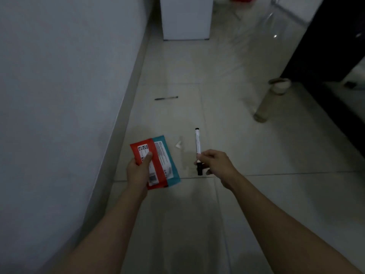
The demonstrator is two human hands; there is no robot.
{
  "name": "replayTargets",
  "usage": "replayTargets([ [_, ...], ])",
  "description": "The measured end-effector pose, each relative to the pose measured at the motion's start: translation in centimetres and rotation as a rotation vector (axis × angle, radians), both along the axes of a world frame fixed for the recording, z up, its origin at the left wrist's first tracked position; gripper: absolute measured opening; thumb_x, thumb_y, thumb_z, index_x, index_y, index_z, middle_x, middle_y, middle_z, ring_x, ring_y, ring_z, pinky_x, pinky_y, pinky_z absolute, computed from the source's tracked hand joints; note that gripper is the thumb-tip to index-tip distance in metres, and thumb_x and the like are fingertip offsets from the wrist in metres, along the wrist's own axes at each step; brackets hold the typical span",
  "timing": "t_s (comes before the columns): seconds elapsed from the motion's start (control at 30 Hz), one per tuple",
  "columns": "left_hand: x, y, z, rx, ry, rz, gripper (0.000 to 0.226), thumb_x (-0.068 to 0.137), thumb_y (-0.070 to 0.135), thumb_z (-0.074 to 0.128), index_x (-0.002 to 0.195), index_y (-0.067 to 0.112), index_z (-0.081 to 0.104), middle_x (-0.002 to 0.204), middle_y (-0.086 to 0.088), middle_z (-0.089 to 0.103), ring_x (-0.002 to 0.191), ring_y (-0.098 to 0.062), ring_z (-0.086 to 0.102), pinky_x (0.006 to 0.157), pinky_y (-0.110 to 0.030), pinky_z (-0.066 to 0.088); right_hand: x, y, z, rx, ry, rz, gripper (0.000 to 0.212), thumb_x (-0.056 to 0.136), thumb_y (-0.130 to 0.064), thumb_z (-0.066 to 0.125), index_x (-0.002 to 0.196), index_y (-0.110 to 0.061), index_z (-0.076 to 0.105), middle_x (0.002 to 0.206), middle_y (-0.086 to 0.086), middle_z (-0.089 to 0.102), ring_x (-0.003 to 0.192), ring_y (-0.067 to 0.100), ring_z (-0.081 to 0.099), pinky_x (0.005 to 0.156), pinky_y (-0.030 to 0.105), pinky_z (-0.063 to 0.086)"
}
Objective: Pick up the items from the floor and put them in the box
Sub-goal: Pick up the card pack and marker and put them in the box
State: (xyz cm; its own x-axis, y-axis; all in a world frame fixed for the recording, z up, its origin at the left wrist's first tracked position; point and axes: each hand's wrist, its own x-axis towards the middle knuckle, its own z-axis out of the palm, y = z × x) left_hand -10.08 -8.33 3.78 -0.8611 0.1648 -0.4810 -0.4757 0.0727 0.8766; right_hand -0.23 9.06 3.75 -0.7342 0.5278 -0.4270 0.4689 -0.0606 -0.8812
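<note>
My left hand (139, 171) grips two flat packets stacked together above the floor: a red packet (153, 169) on top and a teal packet (170, 165) under it. My right hand (215, 162) pinches a white marker (198, 144) with black ends near its lower cap, held upright over the tiles. A dark pen (166, 98) lies on the floor farther ahead, near the wall's base. A small white scrap (179, 144) lies on the tile between my hands. No box is clearly in view.
A pale wall (59, 95) runs along the left. A white cabinet (185, 18) stands at the far end. A dark piece of furniture (325, 46) is at the right, with a round table leg (268, 99) beside it. Glossy floor tiles (227, 86) lie between.
</note>
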Motion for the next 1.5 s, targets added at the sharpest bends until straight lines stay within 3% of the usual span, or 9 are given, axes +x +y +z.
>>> replayTargets([
  [0.1, 4.3, 1.9, 6.3, 0.071, 0.049, -0.072, 0.033, 0.088, 0.025, 0.061, 0.115, 0.007, 0.06, 0.114, -0.019, 0.067, 0.098, -0.035, 0.067, 0.087, -0.05, 0.055, 5.9, 1.9, 7.1, 0.108, 0.044, -0.005, 0.011, 0.092, -0.015, 0.057, 0.093, -0.006, 0.061, 0.076, 0.003, 0.066, 0.061, 0.017, 0.058, 0.041, 0.013, 0.041],
  [0.27, 14.0, 3.4, 15.8, 0.203, 0.154, -0.218, 0.03, 0.088, 0.021, 0.062, 0.114, 0.006, 0.059, 0.105, -0.014, 0.067, 0.074, -0.019, 0.066, 0.064, -0.033, 0.059, 18.1, 1.4, 18.6, 0.246, 0.076, -0.04, 0.01, 0.093, -0.019, 0.055, 0.087, -0.014, 0.06, 0.077, 0.0, 0.067, 0.061, 0.013, 0.06, 0.047, 0.018, 0.04],
  [0.4, 22.2, 4.4, 20.2, 0.197, 0.177, -0.496, 0.034, 0.087, 0.023, 0.064, 0.115, 0.005, 0.06, 0.108, -0.016, 0.067, 0.073, -0.019, 0.064, 0.082, -0.041, 0.055, 30.3, 0.0, 25.2, 0.301, -0.012, -0.107, 0.01, 0.091, -0.021, 0.059, 0.091, -0.013, 0.065, 0.078, -0.001, 0.068, 0.064, 0.013, 0.061, 0.057, 0.022, 0.041],
  [0.57, 33.1, 7.4, 22.5, 0.115, 0.182, -0.901, 0.035, 0.086, 0.03, 0.064, 0.113, 0.008, 0.061, 0.102, -0.013, 0.07, 0.077, -0.023, 0.067, 0.081, -0.042, 0.055, 46.3, -0.4, 28.7, 0.271, -0.193, -0.218, 0.012, 0.092, -0.018, 0.056, 0.083, -0.015, 0.063, 0.07, -0.003, 0.068, 0.06, 0.008, 0.06, 0.056, 0.02, 0.042],
  [0.63, 38.0, 9.2, 22.3, 0.055, 0.179, -1.068, 0.034, 0.086, 0.032, 0.064, 0.111, 0.009, 0.061, 0.095, -0.012, 0.071, 0.078, -0.025, 0.068, 0.072, -0.039, 0.056, 52.9, -0.5, 28.5, 0.208, -0.303, -0.241, 0.011, 0.093, -0.016, 0.054, 0.086, -0.016, 0.063, 0.083, 0.002, 0.068, 0.072, 0.013, 0.061, 0.066, 0.025, 0.044],
  [0.73, 46.2, 11.8, 20.7, -0.013, 0.159, -1.281, 0.031, 0.085, 0.028, 0.064, 0.108, 0.008, 0.062, 0.086, -0.01, 0.07, 0.074, -0.025, 0.067, 0.064, -0.035, 0.054, 63.0, -0.9, 27.6, 0.145, -0.407, -0.339, 0.011, 0.094, -0.014, 0.052, 0.089, -0.015, 0.062, 0.094, 0.008, 0.068, 0.075, 0.014, 0.06, 0.064, 0.025, 0.043],
  [1.07, 71.4, 21.0, 14.6, -0.114, 0.152, -1.682, 0.034, 0.084, 0.024, 0.066, 0.111, 0.004, 0.062, 0.091, -0.014, 0.072, 0.078, -0.026, 0.069, 0.081, -0.041, 0.056, 89.9, 2.0, 21.9, 0.073, -0.394, -0.746, 0.017, 0.093, -0.019, 0.056, 0.105, -0.01, 0.063, 0.093, 0.004, 0.069, 0.082, 0.019, 0.063, 0.066, 0.026, 0.048],
  [1.33, 80.8, 29.4, 8.8, -0.142, 0.472, -1.503, 0.035, 0.09, 0.027, 0.058, 0.122, 0.012, 0.052, 0.116, -0.012, 0.064, 0.103, -0.03, 0.065, 0.088, -0.044, 0.053, 95.0, 10.5, 12.6, 0.03, -0.198, -0.853, 0.011, 0.092, -0.017, 0.057, 0.097, -0.007, 0.06, 0.085, 0.005, 0.069, 0.072, 0.02, 0.064, 0.067, 0.03, 0.052],
  [1.5, 80.7, 33.5, 3.6, -0.192, 0.427, -1.526, 0.034, 0.089, 0.021, 0.06, 0.12, 0.009, 0.054, 0.114, -0.015, 0.066, 0.099, -0.031, 0.066, 0.081, -0.041, 0.055, 93.1, 15.2, 6.5, 0.015, -0.058, -0.969, 0.006, 0.093, -0.009, 0.055, 0.09, -0.004, 0.052, 0.086, 0.013, 0.065, 0.067, 0.018, 0.062, 0.055, 0.025, 0.054],
])
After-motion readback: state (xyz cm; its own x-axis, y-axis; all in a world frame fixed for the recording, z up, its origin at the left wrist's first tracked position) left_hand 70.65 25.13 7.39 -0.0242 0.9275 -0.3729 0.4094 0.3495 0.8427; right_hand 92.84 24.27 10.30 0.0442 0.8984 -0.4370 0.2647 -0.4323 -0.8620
